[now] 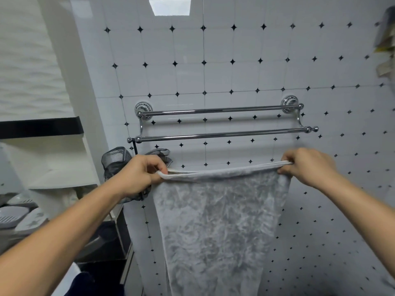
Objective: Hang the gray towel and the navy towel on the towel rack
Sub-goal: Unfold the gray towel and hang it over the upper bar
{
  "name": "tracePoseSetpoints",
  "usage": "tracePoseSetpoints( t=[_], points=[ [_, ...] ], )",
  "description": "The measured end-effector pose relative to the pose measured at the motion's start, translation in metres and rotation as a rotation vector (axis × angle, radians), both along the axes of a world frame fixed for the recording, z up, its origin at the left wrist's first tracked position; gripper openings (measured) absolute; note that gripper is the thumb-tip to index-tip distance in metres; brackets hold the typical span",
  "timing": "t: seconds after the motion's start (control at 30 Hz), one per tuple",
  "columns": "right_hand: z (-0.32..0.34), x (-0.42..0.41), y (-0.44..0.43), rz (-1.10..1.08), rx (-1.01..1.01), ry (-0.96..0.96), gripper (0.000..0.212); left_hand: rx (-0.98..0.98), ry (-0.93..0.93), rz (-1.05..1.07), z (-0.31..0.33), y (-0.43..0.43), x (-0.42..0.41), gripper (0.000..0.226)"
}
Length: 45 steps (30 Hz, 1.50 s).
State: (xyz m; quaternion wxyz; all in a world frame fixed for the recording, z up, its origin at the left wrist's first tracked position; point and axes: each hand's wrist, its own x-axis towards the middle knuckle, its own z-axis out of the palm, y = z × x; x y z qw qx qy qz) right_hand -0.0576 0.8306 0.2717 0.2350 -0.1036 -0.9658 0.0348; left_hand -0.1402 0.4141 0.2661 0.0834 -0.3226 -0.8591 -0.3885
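Pinching left hand (141, 174): fingers curled on the top left corner of a pale gray plush towel (220, 221).
Right hand (307, 165): pinches the top right corner.
Towel: spread flat, just below a chrome double-bar wall rack (213, 135), apart from it.

The single wide-angle view sits on the person's head. It faces a tiled wall (235, 60) from close by and is tipped slightly down. The towel rack (222, 122) crosses mid-frame. The left hand (141, 174) and right hand (307, 165) reach in from the lower corners, and the gray towel (220, 221) fills the lower centre. Tile lines bow toward the edges.
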Motion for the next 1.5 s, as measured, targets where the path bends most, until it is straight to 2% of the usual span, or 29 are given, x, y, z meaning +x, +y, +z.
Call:
tracePoseSetpoints(
  t=[0.13, 0.3, 0.5, 0.67, 0.7, 0.73, 0.8, 0.87, 0.93, 1.07, 1.13, 1.2, 1.27, 1.4, 1.5],
  points=[
    [0.002, -0.003, -0.004, -0.002, 0.002, -0.051, 0.024, -0.308, 0.150, 0.034, 0.000, 0.001, 0.002, 0.028],
    [0.001, -0.004, -0.013, -0.015, 0.046, -0.063, 0.020, -0.418, 0.117, 0.160, -0.002, 0.000, 0.002, 0.028],
    [0.006, 0.002, -0.012, 0.003, -0.034, -0.087, 0.016, -0.359, 0.106, 0.234, -0.002, 0.003, 0.001, 0.042],
    [0.007, 0.008, -0.008, 0.009, -0.122, -0.157, 0.034, -0.338, 0.046, 0.180, -0.002, 0.008, 0.002, 0.037],
    [0.007, 0.009, -0.009, -0.004, -0.109, -0.178, 0.031, -0.310, 0.024, 0.176, -0.001, 0.010, 0.003, 0.036],
    [0.006, 0.011, -0.011, -0.029, -0.056, -0.204, 0.023, -0.293, 0.003, 0.181, 0.000, 0.013, 0.004, 0.036],
    [0.001, 0.010, -0.019, -0.101, 0.218, -0.257, 0.013, -0.338, -0.021, 0.215, 0.002, 0.021, 0.004, 0.031],
    [-0.010, 0.007, -0.029, -0.144, 0.521, -0.292, 0.023, -0.438, -0.010, 0.263, 0.003, 0.033, 0.005, 0.018],
    [-0.017, 0.002, -0.026, -0.127, 0.600, -0.266, 0.026, -0.463, -0.010, 0.300, 0.002, 0.042, 0.007, 0.016],
    [-0.009, 0.004, 0.000, -0.065, 0.374, -0.248, 0.011, -0.365, -0.043, 0.370, 0.001, 0.046, 0.018, 0.012],
    [-0.001, 0.009, 0.011, -0.024, 0.170, -0.246, 0.018, -0.336, -0.030, 0.385, 0.002, 0.048, 0.024, 0.015],
    [0.006, 0.013, 0.016, 0.005, 0.074, -0.212, 0.021, -0.317, 0.005, 0.388, 0.005, 0.050, 0.030, 0.019],
    [0.009, 0.018, 0.014, 0.044, 0.141, -0.151, 0.021, -0.295, 0.089, 0.400, 0.008, 0.050, 0.034, 0.016],
    [-0.008, 0.038, -0.003, 0.233, 0.517, -0.096, 0.015, -0.195, 0.219, 0.480, 0.010, 0.041, 0.031, 0.010],
    [-0.019, 0.047, -0.010, 0.387, 0.506, -0.066, 0.012, -0.210, 0.198, 0.508, 0.007, 0.033, 0.026, 0.009]
  ],
)
